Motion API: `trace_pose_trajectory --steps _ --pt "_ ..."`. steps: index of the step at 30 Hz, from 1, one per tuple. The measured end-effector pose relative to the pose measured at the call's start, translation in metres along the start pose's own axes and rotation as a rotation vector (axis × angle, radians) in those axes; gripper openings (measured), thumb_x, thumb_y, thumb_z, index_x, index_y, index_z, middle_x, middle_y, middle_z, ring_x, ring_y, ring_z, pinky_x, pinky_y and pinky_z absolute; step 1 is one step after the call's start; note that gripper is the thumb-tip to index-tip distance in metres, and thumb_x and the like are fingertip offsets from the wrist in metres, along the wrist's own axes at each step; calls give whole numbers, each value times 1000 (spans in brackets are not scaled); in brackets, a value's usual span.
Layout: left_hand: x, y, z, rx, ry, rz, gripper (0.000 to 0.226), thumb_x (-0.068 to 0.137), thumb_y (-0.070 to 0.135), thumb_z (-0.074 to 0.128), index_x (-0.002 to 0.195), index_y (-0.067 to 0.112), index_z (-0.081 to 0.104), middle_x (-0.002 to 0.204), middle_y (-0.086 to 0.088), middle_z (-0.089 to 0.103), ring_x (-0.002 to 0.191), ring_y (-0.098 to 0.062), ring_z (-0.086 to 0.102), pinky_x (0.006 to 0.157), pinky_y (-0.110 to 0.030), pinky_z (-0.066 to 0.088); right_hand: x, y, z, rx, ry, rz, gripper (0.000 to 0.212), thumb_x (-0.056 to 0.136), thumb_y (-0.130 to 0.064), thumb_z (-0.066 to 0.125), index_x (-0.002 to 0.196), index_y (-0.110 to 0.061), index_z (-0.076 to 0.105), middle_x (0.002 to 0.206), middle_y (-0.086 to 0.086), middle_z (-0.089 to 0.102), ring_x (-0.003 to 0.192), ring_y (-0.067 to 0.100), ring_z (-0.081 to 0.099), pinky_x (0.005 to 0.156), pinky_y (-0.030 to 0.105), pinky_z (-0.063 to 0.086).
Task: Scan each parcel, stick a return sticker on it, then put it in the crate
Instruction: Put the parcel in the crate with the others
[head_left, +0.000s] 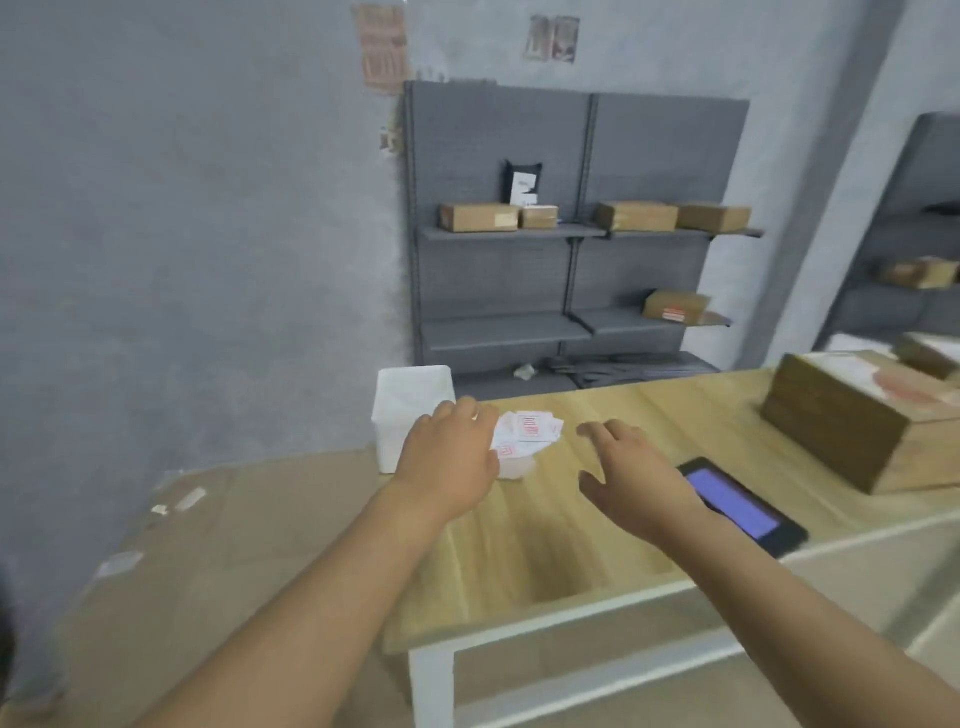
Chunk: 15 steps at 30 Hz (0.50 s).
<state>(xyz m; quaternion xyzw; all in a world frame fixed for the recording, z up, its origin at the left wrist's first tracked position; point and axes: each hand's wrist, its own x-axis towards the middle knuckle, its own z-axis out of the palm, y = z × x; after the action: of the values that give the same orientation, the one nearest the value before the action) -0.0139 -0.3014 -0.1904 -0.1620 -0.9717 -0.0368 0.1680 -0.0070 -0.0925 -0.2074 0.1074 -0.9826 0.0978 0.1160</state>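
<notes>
wooden table (519, 545) as landmark — left hand (449, 457) at its far left corner, on the pile of return stickers (530, 427); grip cannot be told. right hand (636, 480) hovers mid-table, fingers spread, holding nothing. scanner (740, 504) beside it; parcel (841, 431) at far right; white crate (410, 410) off the left edge.

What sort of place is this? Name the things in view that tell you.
Probably a parcel storeroom or returns room. Grey shelving carries cardboard boxes, a larger parcel sits on the wooden table, and a pile of red-printed stickers lies beside a handheld scanner.
</notes>
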Motion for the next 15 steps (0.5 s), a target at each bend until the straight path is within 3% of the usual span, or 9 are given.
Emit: trace_pose_trajectory --steps 9,15 --pt "109 140 39 -60 -79 164 42 91 27 47 131 16 44 127 -5 48 116 -27 45 92 -38 40 -15 171 -25 65 47 241 50 92 -30 51 140 -21 38 134 3 45 121 24 44 95 34 42" --pt "196 212 75 -148 -83 279 42 91 28 47 131 16 45 128 -5 48 117 -27 45 92 -40 42 -3 262 -39 -34 132 377 51 88 -31 53 137 -21 42 131 4 45 119 25 43 96 37 43"
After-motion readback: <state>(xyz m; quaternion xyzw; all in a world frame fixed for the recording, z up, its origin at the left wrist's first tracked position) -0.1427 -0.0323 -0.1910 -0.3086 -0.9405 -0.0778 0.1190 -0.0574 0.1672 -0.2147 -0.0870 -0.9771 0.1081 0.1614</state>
